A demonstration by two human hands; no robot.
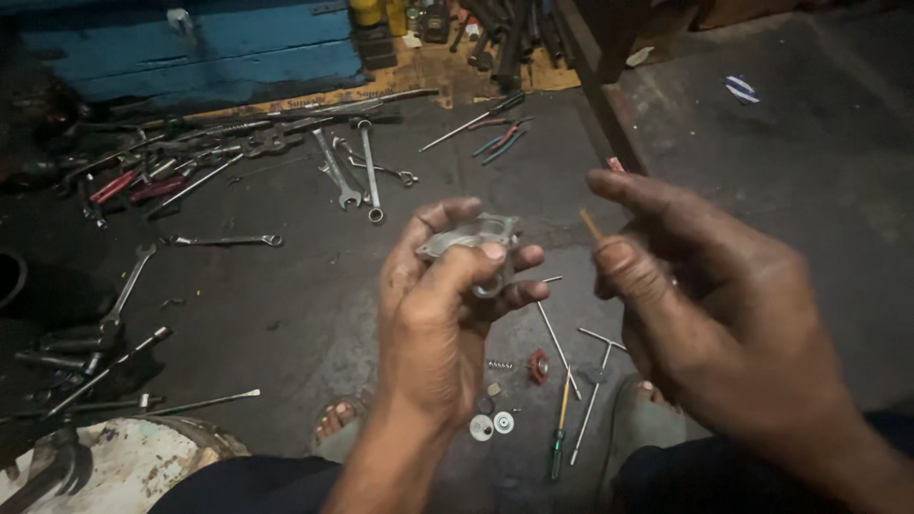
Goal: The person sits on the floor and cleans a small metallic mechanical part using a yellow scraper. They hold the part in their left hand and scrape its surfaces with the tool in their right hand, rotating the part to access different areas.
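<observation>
Left hand (440,305) is closed around a small cast metal part (473,238), thumb across the front, fingers wrapped behind. The part is dull silver-grey, roughly rectangular, with rounded lugs at the corners and a raised rim on top; it looks like a small cover or body casting. Lower edge is hidden by the thumb.

Right hand (709,295) sits just right of the part, not touching it. Thumb and forefinger pinch a thin tan stick (590,225), its tip angled up and left toward the casting. Other fingers loosely curled.

Below the left hand, on the dark floor: a short spring (500,365), a red round piece (538,366), two pale washers (492,425). Below the right hand: a green-handled screwdriver (559,438), a T-handle rod (595,390) and a long thin pin (557,338).

Far left of the left hand: scattered spanners (347,171) and red-handled pliers (114,187). Above the hands: a blue box (190,48).
</observation>
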